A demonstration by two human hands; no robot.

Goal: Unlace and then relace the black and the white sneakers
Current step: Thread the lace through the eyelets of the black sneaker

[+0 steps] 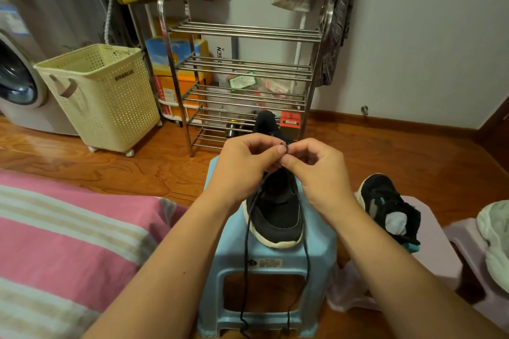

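A: Where does the work stand?

B: I have the black sneaker (275, 209) on the blue stool (264, 264), toe toward me. My left hand (248, 165) and right hand (316, 170) meet above its tongue end; both pinch the black lace (249, 231) between thumb and fingertips, near the upper eyelets.

A: Unlacing or relacing?

B: I cannot tell for certain. Two long ends of the lace hang over the stool's front edge toward the floor, so I judge that much of it is free of the eyelets. The crossings under my hands are hidden.

A: And the rest?

B: The second black sneaker (391, 206) lies on its side on the pale stool (435, 231) to my right; its laces are too dark to read. A white sneaker (495, 239) shows only partly at the right edge, on another stool. I judge the task is early: the first shoe is in hand, and the white pair looks not yet begun.
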